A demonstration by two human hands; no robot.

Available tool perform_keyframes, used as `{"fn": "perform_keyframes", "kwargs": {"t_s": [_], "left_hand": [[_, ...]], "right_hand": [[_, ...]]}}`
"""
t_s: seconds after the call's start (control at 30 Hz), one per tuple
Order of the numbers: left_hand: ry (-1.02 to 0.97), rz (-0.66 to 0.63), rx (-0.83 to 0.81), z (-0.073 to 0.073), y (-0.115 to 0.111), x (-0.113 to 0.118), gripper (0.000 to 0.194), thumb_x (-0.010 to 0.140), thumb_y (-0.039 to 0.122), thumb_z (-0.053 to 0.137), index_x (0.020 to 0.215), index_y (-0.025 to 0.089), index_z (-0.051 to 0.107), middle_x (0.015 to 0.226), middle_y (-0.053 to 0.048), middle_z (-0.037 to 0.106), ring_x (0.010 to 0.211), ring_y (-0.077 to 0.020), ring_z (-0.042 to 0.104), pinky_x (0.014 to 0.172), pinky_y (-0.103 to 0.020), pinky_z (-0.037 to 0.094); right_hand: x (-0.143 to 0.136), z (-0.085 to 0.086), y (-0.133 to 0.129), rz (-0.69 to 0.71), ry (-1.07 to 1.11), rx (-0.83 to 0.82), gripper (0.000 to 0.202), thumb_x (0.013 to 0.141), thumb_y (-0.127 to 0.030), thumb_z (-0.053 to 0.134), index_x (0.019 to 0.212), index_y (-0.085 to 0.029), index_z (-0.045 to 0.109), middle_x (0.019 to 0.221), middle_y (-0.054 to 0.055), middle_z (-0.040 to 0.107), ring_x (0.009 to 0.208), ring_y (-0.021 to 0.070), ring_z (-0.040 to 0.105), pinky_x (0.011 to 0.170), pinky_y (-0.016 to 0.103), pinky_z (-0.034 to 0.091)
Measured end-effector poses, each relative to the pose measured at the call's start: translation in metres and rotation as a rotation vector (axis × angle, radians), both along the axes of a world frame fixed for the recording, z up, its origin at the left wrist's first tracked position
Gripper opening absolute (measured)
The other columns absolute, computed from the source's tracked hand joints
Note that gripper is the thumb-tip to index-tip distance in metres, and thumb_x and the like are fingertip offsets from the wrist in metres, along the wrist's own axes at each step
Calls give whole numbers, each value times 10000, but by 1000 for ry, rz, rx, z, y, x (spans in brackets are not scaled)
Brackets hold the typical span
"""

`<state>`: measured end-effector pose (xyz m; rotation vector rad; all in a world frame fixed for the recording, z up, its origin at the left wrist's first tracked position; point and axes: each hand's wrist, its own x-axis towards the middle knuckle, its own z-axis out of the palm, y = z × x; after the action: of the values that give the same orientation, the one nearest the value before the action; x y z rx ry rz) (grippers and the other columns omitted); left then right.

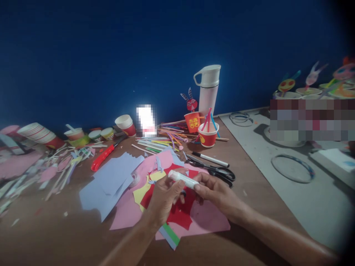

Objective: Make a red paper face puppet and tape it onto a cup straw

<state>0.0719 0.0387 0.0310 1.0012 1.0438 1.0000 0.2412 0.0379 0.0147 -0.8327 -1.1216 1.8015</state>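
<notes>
A white glue stick (183,180) is held level above the paper, its printed side facing me. My left hand (165,194) closes around it near the left end, thumb across its front. My right hand (212,190) pinches the right end between thumb and fingers. Beneath both hands lie cut sheets of red paper (183,212), pink paper (124,212) and yellow paper (140,196). Just behind my right hand are black-handled scissors (219,173) and a white marker with a black cap (210,159).
Blue-grey paper (108,184) and a red-handled cutter (102,158) lie left. Behind are coloured sticks (161,142), a stack of paper cups (125,125), a decorated cup (208,135) and a white flask (208,92). A pale surface (266,166) adjoins on the right.
</notes>
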Motion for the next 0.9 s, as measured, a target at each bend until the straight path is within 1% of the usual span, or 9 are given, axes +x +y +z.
{"fn": "perform_keyframes", "kwargs": {"t_s": [0.07, 0.23, 0.3, 0.4, 0.5, 0.57, 0.67, 0.8, 0.9], "left_hand": [[-1, -1, 5, -1, 0, -1, 424, 732, 376, 666, 1072, 128, 616, 521, 64, 453, 402, -45, 357, 418, -188, 326], [22, -54, 14, -2, -1, -1, 434, 760, 370, 641, 1111, 120, 585, 567, 34, 514, 425, -52, 403, 404, -183, 270], [22, -50, 31, -3, -2, -1, 416, 772, 350, 632, 1115, 120, 582, 590, 23, 536, 435, -53, 410, 409, -182, 282], [1, -17, 37, -4, -3, -1, 395, 779, 330, 627, 1114, 124, 586, 588, 34, 521, 430, -46, 389, 432, -183, 338], [-35, 5, 39, -6, -3, -1, 371, 783, 319, 625, 1098, 126, 598, 521, 75, 419, 416, -38, 324, 461, -189, 388], [-44, -6, 41, -6, -3, 0, 358, 791, 317, 616, 1094, 128, 601, 506, 83, 381, 420, -38, 316, 454, -179, 378], [-39, -19, 42, -5, -3, 0, 357, 795, 318, 613, 1098, 130, 596, 526, 75, 408, 417, -30, 306, 429, -164, 337], [-29, -55, 49, -3, -3, -1, 371, 798, 302, 613, 1125, 132, 578, 537, 50, 492, 426, -36, 371, 416, -155, 305], [-26, -40, 62, -3, -3, -1, 357, 799, 289, 613, 1123, 143, 581, 573, 42, 515, 442, -39, 406, 433, -158, 334]], "right_hand": [[-1, 0, -1, -21, 9, 3, 321, 734, -445, 690, 764, -160, 546, 610, -39, 519, 537, 75, 453, 536, 195, 363], [-4, -3, -3, 151, 69, -104, 505, 873, -583, 385, 724, -134, 562, 611, 25, 556, 482, 87, 455, 476, 214, 328], [-4, -2, -3, 166, 18, -76, 506, 865, -590, 390, 714, -134, 549, 584, 14, 531, 457, 83, 427, 469, 220, 319], [-2, -1, -3, 78, -127, 94, 422, 844, -550, 475, 728, -148, 528, 611, -11, 489, 504, 89, 413, 497, 224, 327], [0, 2, -5, -99, -370, 314, 302, 848, -448, 538, 753, -161, 524, 650, -20, 483, 575, 102, 407, 531, 223, 319], [0, 3, -6, -156, -447, 354, 252, 841, -399, 569, 759, -167, 513, 680, -19, 501, 608, 108, 424, 550, 222, 327], [0, 3, -6, -42, -315, 291, 306, 840, -453, 551, 746, -168, 490, 691, -11, 509, 614, 113, 446, 553, 227, 346], [0, 2, -4, 168, -164, 156, 475, 928, -522, 284, 720, -156, 502, 627, 0, 494, 558, 109, 428, 546, 244, 349], [0, 2, -3, 120, -243, 227, 447, 926, -505, 310, 712, -159, 496, 618, -10, 472, 547, 108, 412, 536, 240, 340]]}}
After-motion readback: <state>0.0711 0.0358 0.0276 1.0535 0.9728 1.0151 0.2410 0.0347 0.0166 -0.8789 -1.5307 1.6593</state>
